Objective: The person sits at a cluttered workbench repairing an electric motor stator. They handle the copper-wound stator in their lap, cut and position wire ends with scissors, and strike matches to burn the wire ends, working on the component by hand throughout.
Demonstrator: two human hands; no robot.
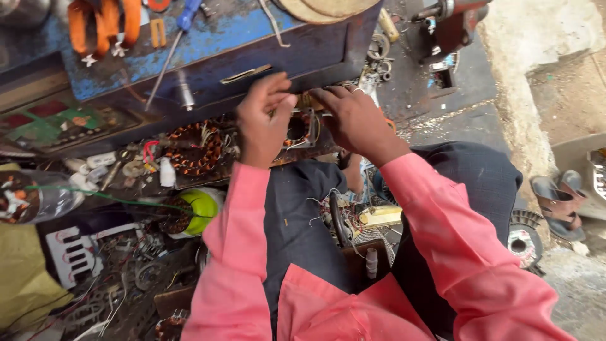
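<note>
My left hand [264, 120] and my right hand [355, 119] meet over a small motor stator [298, 129] with copper windings, which rests against the front of a blue metal toolbox [252, 53]. Both hands grip the stator's top edge, fingers curled on it; most of the part is hidden between them. I wear pink sleeves and dark trousers. A larger copper-wound stator [199, 148] lies just left of my left hand.
A blue-handled screwdriver [170, 53] and orange pliers [104, 25] lie on the toolbox. Loose parts, wires and a green-yellow motor part [199, 211] litter the floor at left. A clear bottle [38, 196] lies far left. Sandals [558, 202] sit at right.
</note>
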